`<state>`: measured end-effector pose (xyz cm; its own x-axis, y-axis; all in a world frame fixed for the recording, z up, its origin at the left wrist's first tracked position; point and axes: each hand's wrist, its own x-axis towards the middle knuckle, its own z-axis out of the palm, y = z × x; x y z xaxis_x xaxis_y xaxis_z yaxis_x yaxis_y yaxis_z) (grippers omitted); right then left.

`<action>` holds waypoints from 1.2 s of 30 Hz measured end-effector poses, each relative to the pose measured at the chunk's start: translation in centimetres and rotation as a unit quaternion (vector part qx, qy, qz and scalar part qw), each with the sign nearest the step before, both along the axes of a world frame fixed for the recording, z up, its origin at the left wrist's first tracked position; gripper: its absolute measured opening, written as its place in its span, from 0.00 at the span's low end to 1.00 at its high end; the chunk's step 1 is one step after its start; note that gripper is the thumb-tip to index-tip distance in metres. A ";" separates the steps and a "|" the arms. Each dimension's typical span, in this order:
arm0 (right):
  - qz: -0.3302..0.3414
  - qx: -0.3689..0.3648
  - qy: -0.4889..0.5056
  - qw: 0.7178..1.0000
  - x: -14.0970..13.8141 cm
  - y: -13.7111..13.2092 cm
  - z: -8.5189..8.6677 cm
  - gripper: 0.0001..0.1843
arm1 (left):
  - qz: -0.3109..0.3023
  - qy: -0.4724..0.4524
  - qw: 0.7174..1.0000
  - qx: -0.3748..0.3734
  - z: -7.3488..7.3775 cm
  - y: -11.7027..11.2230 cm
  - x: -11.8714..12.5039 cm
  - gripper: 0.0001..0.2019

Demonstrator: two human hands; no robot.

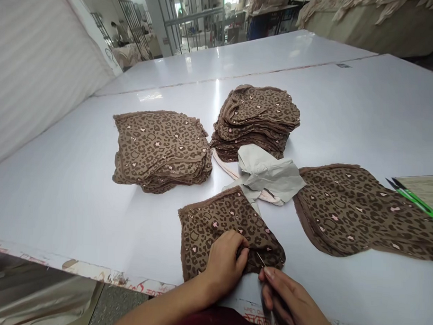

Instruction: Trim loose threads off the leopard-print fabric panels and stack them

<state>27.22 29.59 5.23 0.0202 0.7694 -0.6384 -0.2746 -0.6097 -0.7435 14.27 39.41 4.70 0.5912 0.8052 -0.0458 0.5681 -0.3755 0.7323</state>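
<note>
A brown leopard-print fabric piece (210,221) lies flat near the table's front edge. My left hand (227,257) rests on it with the fingers closed, gripping the cloth near its right lower part. Beside it, my right hand (286,295) pinches a thin, pointed, needle-like metal tool (260,260), whose tip is at the cloth close to my left fingertips. I cannot tell whether the tip has gone into the fabric. Just beyond the piece lies crumpled grey-white paper (269,171) over a strip of pale pink cloth (225,167).
Two stacks of leopard-print pieces, a left stack (160,146) and a back stack (259,112), stand on the white table (94,215). More leopard-print pieces (360,210) lie at right, near green-handled pointed tools (417,200). White rolled material (39,56) rises at left.
</note>
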 end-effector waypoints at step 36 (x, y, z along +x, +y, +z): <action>-0.028 -0.024 0.067 0.997 1.2 1.0 0.3 0.25 | -0.013 0.053 0.995 0.085 -0.6 -0.6 1.5 0.03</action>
<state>28.45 30.55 5.50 -0.0262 0.7381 -0.6742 -0.4049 -0.6245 -0.6679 15.80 38.77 4.10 0.6104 0.7916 0.0272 0.6278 -0.5044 0.5928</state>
